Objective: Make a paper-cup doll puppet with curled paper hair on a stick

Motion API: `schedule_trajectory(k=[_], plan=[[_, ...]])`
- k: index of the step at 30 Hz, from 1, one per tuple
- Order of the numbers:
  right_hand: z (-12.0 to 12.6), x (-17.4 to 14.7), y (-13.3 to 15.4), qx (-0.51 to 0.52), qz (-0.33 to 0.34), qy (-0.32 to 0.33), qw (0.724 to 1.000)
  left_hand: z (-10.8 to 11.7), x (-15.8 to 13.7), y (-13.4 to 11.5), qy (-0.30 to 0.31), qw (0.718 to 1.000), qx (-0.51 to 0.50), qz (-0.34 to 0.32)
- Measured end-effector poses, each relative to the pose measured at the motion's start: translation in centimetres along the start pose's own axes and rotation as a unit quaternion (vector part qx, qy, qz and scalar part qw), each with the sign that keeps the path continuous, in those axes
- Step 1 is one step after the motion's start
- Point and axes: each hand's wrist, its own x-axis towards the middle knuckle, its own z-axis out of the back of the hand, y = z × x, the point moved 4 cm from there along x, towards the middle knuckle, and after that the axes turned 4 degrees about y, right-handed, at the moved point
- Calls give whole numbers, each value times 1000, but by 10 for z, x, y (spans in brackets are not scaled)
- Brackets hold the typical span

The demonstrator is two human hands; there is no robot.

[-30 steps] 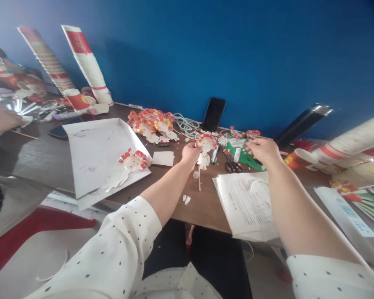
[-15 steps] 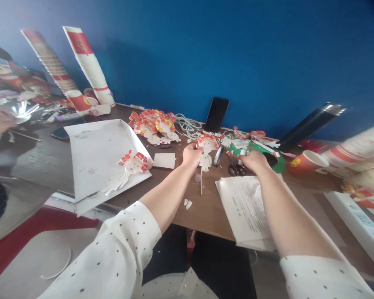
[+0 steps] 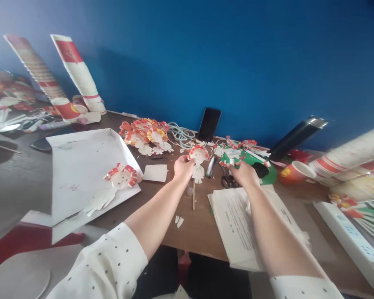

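The paper doll [image 3: 198, 160], a cut-out figure with a red-and-white frilled head on a thin wooden stick [image 3: 193, 198], stands near the middle of the brown surface [image 3: 162, 207], its stick running down toward six o'clock. The left hand [image 3: 183, 168] is clamped on the doll's edge at its nine o'clock side, fingers pinched together around the paper. The right hand [image 3: 241, 172], at three o'clock from the doll and apart from it, is closed around a small white tube [image 3: 232, 162], perhaps glue, though I cannot tell for sure.

Between the two hands lie a marker [image 3: 210, 166] and a pair of scissors [image 3: 227, 181]. A stack of printed sheets [image 3: 237, 224] sits under the right forearm at five o'clock. Finished dolls [image 3: 145, 135] are heaped at eleven o'clock, and another lies on a big white sheet [image 3: 81, 166] at nine o'clock. A dark phone [image 3: 209, 124] leans on the blue wall at twelve.

As I judge it, the risk is the thin paper: too hard a pinch could crease or tear the frill, and the stick could come loose from the figure. The right forearm might also drag the printed sheets off the near edge.
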Motion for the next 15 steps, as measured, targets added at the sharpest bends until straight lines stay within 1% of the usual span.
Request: schedule_trajectory(k=[2, 4, 6, 8, 10, 11, 13, 15], plan=[[8, 1, -3, 16, -4, -28, 999, 0, -1, 0, -2, 1000, 1, -2], [25, 12, -8, 25, 1, -82, 996, -1, -2, 2, -2, 1000, -6, -1], [44, 33, -17, 16, -8, -112, 994, -3, -1, 4, -4, 1000, -16, 4], [58, 62, -30, -10, -30, -110, 993, -5, 0, 5, -6, 1000, -25, -2], [62, 91, -45, -49, -67, -65, 994, -6, 0, 6, -6, 1000, -28, -6], [62, 104, -52, -54, -75, -63, 994, -6, 1, 6, -7, 1000, -29, -7], [58, 124, -62, -61, -81, -73, 992, -6, 0, 6, -4, 999, -33, -8], [52, 137, -66, -60, -59, -109, 990, -5, 0, 6, -1, 999, -41, -10]])
